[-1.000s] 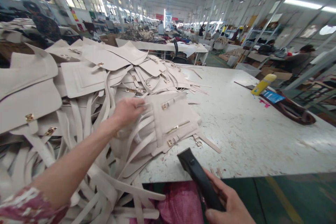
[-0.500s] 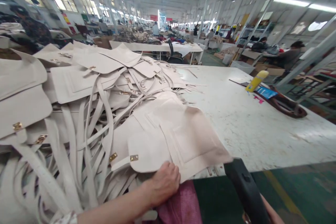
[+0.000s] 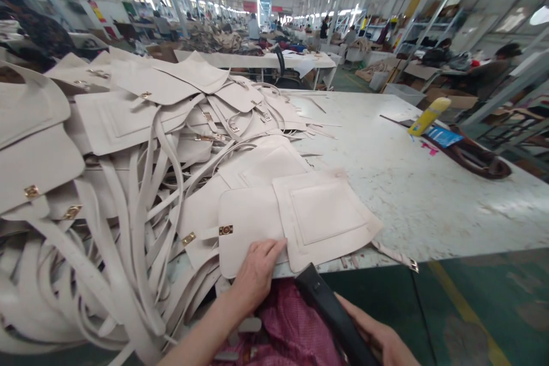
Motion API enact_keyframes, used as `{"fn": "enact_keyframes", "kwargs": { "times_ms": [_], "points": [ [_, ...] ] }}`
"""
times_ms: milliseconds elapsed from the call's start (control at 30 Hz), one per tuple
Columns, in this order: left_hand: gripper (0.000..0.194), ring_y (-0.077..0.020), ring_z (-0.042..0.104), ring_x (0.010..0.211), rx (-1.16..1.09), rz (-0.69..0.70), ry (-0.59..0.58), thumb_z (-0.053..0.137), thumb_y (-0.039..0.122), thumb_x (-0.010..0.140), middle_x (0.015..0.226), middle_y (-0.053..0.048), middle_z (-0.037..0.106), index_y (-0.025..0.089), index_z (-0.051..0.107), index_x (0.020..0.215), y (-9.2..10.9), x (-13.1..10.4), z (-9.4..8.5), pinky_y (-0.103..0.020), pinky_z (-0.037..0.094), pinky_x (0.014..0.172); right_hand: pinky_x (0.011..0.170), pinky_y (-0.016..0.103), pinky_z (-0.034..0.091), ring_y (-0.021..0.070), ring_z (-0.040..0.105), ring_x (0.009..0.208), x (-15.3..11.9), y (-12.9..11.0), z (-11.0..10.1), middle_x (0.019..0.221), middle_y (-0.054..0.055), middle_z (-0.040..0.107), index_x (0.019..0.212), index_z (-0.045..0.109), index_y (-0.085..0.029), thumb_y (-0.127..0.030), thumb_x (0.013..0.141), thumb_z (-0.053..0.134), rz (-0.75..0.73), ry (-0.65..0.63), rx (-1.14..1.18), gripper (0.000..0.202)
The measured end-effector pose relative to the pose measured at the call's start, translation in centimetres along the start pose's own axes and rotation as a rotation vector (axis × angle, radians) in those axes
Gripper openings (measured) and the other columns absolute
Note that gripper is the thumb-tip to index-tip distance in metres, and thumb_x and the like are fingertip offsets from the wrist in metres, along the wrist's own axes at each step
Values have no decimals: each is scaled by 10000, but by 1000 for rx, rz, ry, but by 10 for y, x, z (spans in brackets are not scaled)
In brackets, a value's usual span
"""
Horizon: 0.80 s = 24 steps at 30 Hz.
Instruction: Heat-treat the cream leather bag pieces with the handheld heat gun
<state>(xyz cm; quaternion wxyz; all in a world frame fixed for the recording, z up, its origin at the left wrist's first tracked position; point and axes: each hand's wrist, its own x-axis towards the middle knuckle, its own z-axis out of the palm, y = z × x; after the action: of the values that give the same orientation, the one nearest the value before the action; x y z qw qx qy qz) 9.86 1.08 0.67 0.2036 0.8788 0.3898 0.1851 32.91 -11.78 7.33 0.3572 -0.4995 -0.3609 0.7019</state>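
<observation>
A beige bag piece (image 3: 253, 211), with a rounded flap, a gold-coloured clasp (image 3: 225, 230) and a stitched pocket panel (image 3: 330, 214), lies at the table's front edge. My left hand (image 3: 259, 269) grips it near the flap's lower edge, fingers bent over the material and thumb mostly hidden. A thin strap with a buckle (image 3: 413, 265) hangs out from its right end. Below the table edge, my right hand (image 3: 373, 329) is wrapped around a long black hand tool (image 3: 334, 309). The tool's flat tip is just under the pocket panel; its exact kind is unclear.
Many similar beige pieces (image 3: 150, 74) are heaped on the left, their straps (image 3: 107, 240) hanging over the front. On the white table (image 3: 386, 183) at right lie a yellow bottle (image 3: 431, 116), a blue packet (image 3: 444, 136) and a brown strap bundle (image 3: 484, 163). Other people work farther back.
The black tool has swung left and down, away from the panel's right corner. The panel now lies flatter, its buckled strap showing. My left hand has shifted slightly left and up.
</observation>
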Motion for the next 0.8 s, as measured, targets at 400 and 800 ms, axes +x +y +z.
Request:
{"fn": "enact_keyframes", "kwargs": {
  "times_ms": [400, 800],
  "points": [
    [546, -183, 474, 853, -66, -118, -36, 333, 22, 768, 989, -62, 557, 184, 313, 1290, 0, 13, -2, -337, 396, 788, 949, 357, 362, 268, 504, 1092, 23, -4, 10, 1187, 75, 565, 1310, 365, -207, -273, 607, 720, -67, -26, 53, 790],
    [330, -176, 524, 752, 244, -149, -196, 330, 66, 814, 898, -39, 564, 212, 508, 1050, 12, 33, -14, -321, 403, 712, 359, 177, 412, 101, 533, 458, 39, -30, 19, 760, -16, 623, 1323, 311, -181, -86, 612, 588, -34, 296, 45, 769]
  ]
}}
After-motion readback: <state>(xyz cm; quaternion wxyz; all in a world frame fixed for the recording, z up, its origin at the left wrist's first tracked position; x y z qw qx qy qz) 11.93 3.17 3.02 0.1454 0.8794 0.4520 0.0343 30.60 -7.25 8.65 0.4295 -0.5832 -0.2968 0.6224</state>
